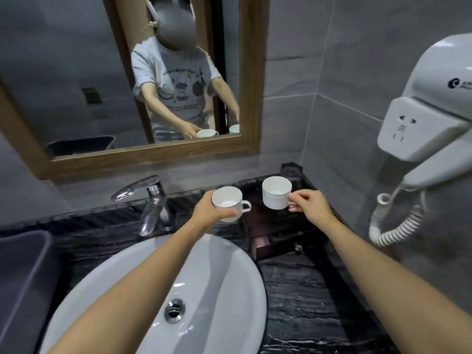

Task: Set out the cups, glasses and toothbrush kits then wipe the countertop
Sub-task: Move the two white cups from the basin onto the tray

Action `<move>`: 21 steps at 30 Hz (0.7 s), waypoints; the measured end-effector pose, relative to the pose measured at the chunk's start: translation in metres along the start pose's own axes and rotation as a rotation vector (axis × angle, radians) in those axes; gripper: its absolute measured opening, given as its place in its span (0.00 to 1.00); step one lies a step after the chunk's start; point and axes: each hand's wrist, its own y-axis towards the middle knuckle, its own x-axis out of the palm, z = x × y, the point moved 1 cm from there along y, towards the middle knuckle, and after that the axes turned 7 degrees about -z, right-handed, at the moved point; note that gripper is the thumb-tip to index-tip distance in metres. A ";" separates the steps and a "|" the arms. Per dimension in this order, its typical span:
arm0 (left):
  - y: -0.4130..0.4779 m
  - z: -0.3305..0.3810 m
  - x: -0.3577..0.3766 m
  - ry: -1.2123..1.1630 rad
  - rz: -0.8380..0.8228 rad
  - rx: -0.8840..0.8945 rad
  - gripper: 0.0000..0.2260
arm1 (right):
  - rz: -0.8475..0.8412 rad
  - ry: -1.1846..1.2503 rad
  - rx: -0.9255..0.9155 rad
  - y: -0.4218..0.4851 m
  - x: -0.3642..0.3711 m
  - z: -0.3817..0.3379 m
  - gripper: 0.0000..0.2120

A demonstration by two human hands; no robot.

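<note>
Our left hand (204, 209) wraps the body of one white cup (228, 204), held just right of the faucet (150, 203), above the desk (301, 284). Our right hand (310, 204) pinches a second cup (276, 192) by its handle over a dark tray (275, 241), we think. That thin pinch could let it swing and chip.

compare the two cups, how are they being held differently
The left cup is gripped around its body by the left hand, handle free and pointing right. The right cup is pinched by its handle in the right hand. It sits farther back, over the dark tray. Both are white, upright and look empty.
</note>
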 end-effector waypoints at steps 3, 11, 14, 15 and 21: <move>0.015 -0.001 0.028 -0.024 -0.049 -0.024 0.17 | 0.034 0.002 0.027 -0.001 -0.017 0.022 0.05; 0.053 -0.021 0.091 0.011 -0.042 -0.100 0.32 | 0.081 -0.010 0.102 -0.003 -0.041 0.060 0.05; 0.061 -0.029 0.103 0.016 -0.008 -0.112 0.32 | 0.081 -0.025 0.118 -0.003 -0.041 0.068 0.06; 0.063 -0.031 0.105 0.016 0.004 -0.108 0.32 | 0.085 -0.028 0.119 -0.003 -0.041 0.070 0.06; 0.070 -0.036 0.111 0.030 0.048 -0.080 0.34 | 0.098 -0.030 0.155 0.007 -0.041 0.074 0.05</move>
